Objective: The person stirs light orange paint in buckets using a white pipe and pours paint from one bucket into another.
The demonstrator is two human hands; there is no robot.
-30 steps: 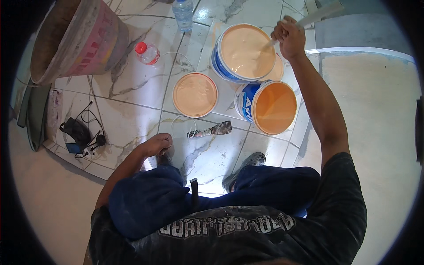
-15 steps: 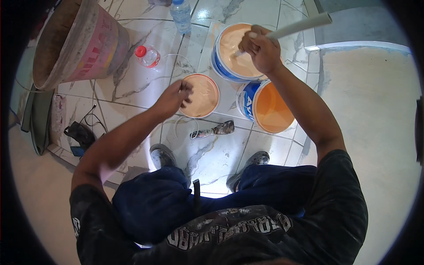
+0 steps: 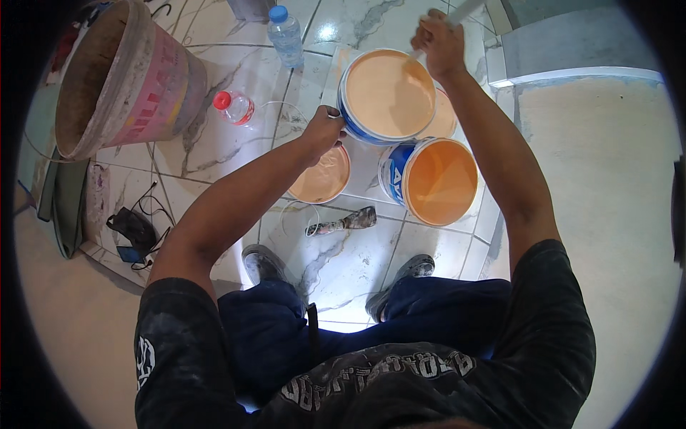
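A blue-and-white paint bucket (image 3: 363, 133), filled with smooth peach paint, stands on the tiles in front of me. My left hand (image 3: 326, 131) is closed on its left rim. My right hand (image 3: 441, 44) grips a pale stick (image 3: 466, 10) above the far right rim; the stick's lower end reaches the paint, where a blurred streak shows. Just below my left hand lies a round lid (image 3: 320, 184) coated in peach. A second peach disc (image 3: 446, 118) is partly hidden behind the bucket. Nearer me sits another bucket (image 3: 394, 170), with an orange inside.
A large dirty bucket (image 3: 161, 93) stands at the left. Beyond my left hand are a red-capped bottle (image 3: 236, 109) and a blue-capped bottle (image 3: 286, 41). A stained hand tool (image 3: 346, 222) lies before my shoes. A black pouch-like thing (image 3: 132, 227) and cables lie left.
My left hand has gone from over the round lid to the bucket's rim. The bucket has shifted nearer, its paint surface facing me more. My right hand has moved farther away with the stick.
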